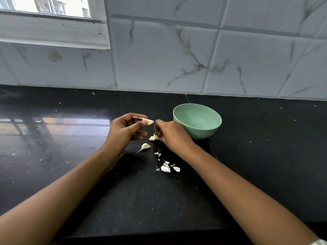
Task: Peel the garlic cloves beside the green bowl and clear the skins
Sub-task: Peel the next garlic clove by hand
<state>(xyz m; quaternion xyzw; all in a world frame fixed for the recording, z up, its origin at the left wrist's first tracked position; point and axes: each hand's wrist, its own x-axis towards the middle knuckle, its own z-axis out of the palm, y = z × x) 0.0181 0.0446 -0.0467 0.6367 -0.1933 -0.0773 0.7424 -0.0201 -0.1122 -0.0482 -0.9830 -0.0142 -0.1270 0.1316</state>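
Observation:
My left hand (126,129) is raised above the black counter and pinches a partly peeled garlic clove (148,121) between thumb and fingers. My right hand (170,134) is just to its right, its fingers curled down against two cloves (153,137) on the counter. A thin strip of skin rises at those fingertips; whether they grip it is unclear. Another clove with a long tail (145,146) lies a little nearer me. Loose garlic skins (166,167) are scattered in front of the hands. The green bowl (197,121) stands upright just behind my right hand and looks empty.
The black stone counter (256,147) runs left and right, dotted with tiny skin flecks. A tiled wall (168,55) rises right behind the bowl, and a window frame (53,30) sits at the upper left. The counter's front edge is close to my body.

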